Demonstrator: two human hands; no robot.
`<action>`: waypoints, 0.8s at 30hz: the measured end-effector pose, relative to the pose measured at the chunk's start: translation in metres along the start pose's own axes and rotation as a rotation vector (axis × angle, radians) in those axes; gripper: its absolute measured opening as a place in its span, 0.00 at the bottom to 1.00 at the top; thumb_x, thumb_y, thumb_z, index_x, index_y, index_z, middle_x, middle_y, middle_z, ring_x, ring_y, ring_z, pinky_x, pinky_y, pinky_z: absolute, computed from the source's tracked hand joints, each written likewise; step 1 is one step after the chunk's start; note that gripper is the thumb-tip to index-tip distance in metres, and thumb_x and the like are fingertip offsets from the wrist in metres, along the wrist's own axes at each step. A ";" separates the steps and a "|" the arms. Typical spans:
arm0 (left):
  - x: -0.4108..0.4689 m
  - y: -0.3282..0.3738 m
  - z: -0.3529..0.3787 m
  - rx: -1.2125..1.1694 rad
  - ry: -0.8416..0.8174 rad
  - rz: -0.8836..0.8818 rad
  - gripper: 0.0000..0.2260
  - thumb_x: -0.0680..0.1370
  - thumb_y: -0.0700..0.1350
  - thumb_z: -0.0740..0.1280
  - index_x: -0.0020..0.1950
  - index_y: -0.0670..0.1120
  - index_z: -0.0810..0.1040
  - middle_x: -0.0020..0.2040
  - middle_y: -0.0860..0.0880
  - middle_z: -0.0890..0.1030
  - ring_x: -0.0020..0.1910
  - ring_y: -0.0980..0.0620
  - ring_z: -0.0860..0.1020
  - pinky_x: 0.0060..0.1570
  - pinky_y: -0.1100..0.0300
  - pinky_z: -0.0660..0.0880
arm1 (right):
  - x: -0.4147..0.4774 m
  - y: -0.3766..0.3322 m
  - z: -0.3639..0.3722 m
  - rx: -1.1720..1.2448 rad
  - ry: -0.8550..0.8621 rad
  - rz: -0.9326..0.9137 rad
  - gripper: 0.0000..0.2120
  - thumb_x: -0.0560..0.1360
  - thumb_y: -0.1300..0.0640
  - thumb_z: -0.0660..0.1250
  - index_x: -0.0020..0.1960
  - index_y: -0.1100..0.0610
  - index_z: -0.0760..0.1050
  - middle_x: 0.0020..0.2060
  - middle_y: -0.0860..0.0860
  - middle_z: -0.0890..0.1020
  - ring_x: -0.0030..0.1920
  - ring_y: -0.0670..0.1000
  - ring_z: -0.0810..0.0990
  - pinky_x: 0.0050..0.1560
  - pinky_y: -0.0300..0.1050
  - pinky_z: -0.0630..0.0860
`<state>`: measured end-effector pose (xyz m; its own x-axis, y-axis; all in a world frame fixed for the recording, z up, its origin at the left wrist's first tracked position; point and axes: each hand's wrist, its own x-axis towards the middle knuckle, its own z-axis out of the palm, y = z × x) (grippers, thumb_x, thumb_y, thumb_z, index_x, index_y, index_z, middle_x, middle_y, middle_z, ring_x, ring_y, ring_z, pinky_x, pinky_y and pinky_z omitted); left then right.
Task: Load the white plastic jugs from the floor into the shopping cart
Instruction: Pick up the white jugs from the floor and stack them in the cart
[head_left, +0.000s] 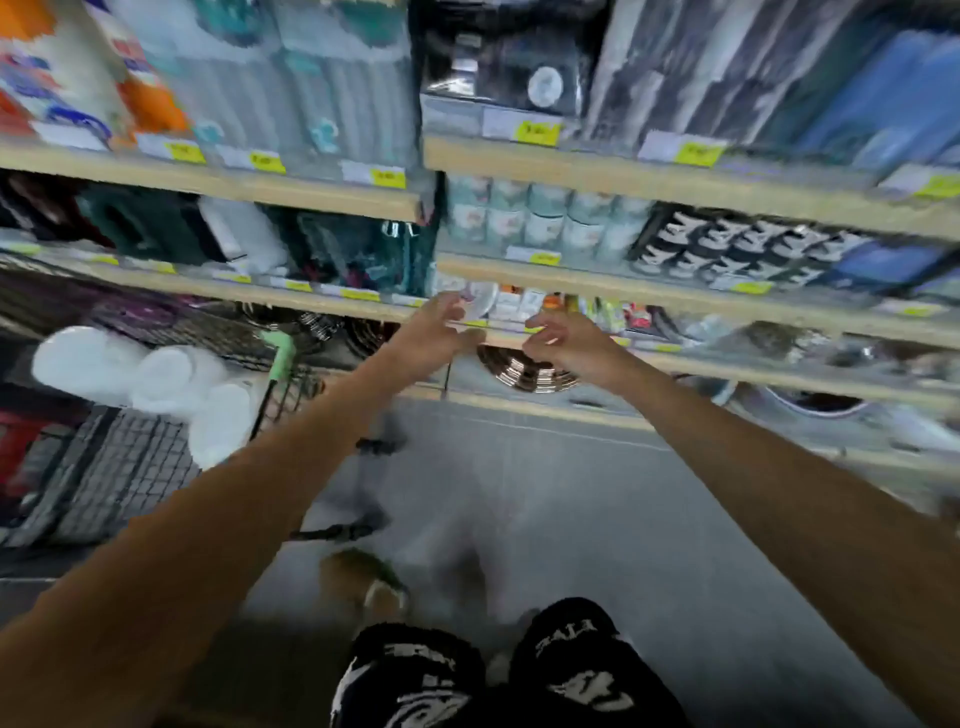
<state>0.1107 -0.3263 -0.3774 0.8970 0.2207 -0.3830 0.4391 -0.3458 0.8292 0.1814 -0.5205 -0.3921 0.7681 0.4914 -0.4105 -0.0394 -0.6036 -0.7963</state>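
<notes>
Grey floor (571, 493) fronted stocked shelves (675, 182) at the far side. White jugs (156, 379) sat in the shopping cart (119, 467), left. Left hand (436, 332) and right hand (561, 343) were outstretched, empty, fingers slack.

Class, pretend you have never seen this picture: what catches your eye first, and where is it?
Two bare arms stretch up the middle, the left hand and right hand empty and close together before the shelves. At the left, rounded white plastic jugs lie piled in the black wire shopping cart. Behind, bright yellow price tags dot the shelf edges.
</notes>
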 end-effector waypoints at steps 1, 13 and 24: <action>0.001 0.016 0.024 0.009 -0.011 0.022 0.27 0.75 0.40 0.71 0.72 0.41 0.64 0.62 0.47 0.72 0.56 0.52 0.72 0.48 0.66 0.70 | -0.015 0.015 -0.019 0.013 0.030 0.016 0.16 0.74 0.60 0.71 0.61 0.57 0.75 0.43 0.49 0.80 0.42 0.45 0.78 0.39 0.33 0.71; -0.008 0.153 0.273 0.318 -0.436 0.207 0.30 0.76 0.47 0.70 0.75 0.44 0.62 0.70 0.46 0.70 0.67 0.50 0.70 0.57 0.64 0.65 | -0.175 0.169 -0.179 0.179 0.436 0.199 0.11 0.75 0.61 0.67 0.56 0.64 0.76 0.42 0.55 0.78 0.38 0.47 0.75 0.41 0.39 0.72; 0.010 0.234 0.484 0.477 -0.804 0.300 0.30 0.77 0.46 0.68 0.75 0.43 0.60 0.73 0.44 0.66 0.70 0.48 0.68 0.61 0.62 0.65 | -0.267 0.311 -0.279 0.293 0.681 0.468 0.15 0.77 0.60 0.66 0.62 0.64 0.74 0.49 0.61 0.82 0.43 0.52 0.79 0.34 0.31 0.71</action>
<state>0.2464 -0.8461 -0.3840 0.6642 -0.5621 -0.4929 0.0033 -0.6571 0.7538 0.1428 -1.0146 -0.4058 0.8430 -0.3041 -0.4438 -0.5367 -0.4176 -0.7332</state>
